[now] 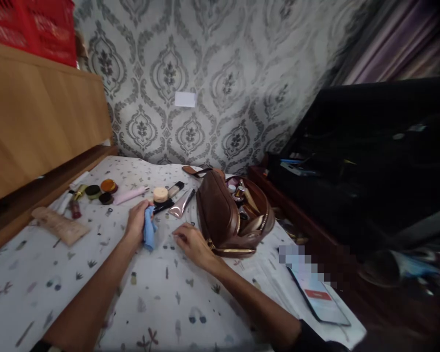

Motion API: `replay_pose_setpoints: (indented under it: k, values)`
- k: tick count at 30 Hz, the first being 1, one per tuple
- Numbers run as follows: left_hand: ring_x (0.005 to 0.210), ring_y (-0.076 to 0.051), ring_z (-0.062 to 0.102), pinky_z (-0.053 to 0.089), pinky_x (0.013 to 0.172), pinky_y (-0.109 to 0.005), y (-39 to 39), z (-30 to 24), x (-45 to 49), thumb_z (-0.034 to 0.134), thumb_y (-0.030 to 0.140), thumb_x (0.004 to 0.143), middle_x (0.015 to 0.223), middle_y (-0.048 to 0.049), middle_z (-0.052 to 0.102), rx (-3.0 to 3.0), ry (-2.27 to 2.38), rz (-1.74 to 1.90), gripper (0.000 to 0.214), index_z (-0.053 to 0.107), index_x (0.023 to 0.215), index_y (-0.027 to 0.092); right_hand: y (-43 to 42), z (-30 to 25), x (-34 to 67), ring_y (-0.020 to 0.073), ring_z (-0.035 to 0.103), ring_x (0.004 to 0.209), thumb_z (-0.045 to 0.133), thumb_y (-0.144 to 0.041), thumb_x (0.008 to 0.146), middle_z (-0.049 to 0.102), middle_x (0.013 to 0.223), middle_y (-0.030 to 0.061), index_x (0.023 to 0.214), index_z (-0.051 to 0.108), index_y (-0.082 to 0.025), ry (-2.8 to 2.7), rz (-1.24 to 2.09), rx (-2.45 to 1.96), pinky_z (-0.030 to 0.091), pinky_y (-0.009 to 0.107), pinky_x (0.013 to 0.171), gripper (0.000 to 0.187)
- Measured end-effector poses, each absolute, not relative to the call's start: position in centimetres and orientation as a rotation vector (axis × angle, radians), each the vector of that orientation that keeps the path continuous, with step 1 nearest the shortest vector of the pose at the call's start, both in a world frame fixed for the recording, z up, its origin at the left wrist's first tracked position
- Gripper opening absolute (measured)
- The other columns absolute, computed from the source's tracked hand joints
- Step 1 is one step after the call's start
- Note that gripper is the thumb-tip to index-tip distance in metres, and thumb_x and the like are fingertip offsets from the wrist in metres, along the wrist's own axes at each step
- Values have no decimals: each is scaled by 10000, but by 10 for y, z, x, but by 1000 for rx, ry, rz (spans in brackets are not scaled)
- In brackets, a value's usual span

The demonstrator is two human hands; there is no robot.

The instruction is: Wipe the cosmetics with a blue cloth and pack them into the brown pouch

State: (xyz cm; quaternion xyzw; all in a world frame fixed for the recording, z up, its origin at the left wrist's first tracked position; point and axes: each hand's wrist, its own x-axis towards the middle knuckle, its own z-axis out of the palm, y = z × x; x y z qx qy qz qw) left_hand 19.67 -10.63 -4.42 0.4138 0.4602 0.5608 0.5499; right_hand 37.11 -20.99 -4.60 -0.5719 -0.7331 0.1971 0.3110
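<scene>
My left hand [136, 221] is closed around a small blue cloth [150, 231], which hangs down from the fingers over the patterned sheet. A dark slim item [164, 207] lies right by those fingers; whether they touch it I cannot tell. My right hand [191, 243] is low over the sheet, fingers loosely bent and slightly apart, with nothing visible in them. Just right of it stands a brown leather bag [220, 210], unzipped, with cosmetics inside. Beyond the hands lie a pinkish tube [182, 203] with a black cap, a round cream-coloured jar [160, 194] and a small black-capped bottle [176, 188].
At the left lie a beige tube [60, 226], a pink tube [131, 195], a green-lidded jar [93, 191] and an orange-lidded jar [109, 186]. A phone [320, 296] rests near the sheet's right edge. A wooden cabinet [44, 117] borders the left side.
</scene>
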Motion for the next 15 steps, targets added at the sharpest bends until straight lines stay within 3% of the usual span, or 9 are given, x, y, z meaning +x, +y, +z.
replay_pose_setpoints:
  k: [4,7,10,15]
  values:
    - [465,-106,430,303,447,-212,-109,-43,198,641,520,696,521,60,488,1176,1113,1321,341,608,726,182,-183,-59,363,193,679,860,588,-137,835,729,967,73,1041,743,-186,-1756,594,-1492,540,325,830,262]
    - [603,-136,518,385,564,-231,-114,-43,200,581,449,802,624,25,571,1555,1128,1279,275,614,728,187,-168,-68,356,207,686,872,584,-141,800,740,968,66,1025,737,-192,-1621,638,-1430,550,349,845,277]
    - [681,-165,586,424,670,-263,-121,-46,203,463,343,915,694,5,631,2071,1211,1066,234,612,804,202,-164,-81,353,200,673,849,556,-161,803,735,931,55,977,729,-195,-1498,611,-1355,554,338,808,248]
    - [789,-211,678,420,688,-285,-131,-48,207,438,245,970,847,-48,727,2555,1269,708,212,633,892,210,-171,-91,355,183,646,789,519,-184,830,730,880,49,933,726,-186,-1476,619,-1273,533,297,740,231]
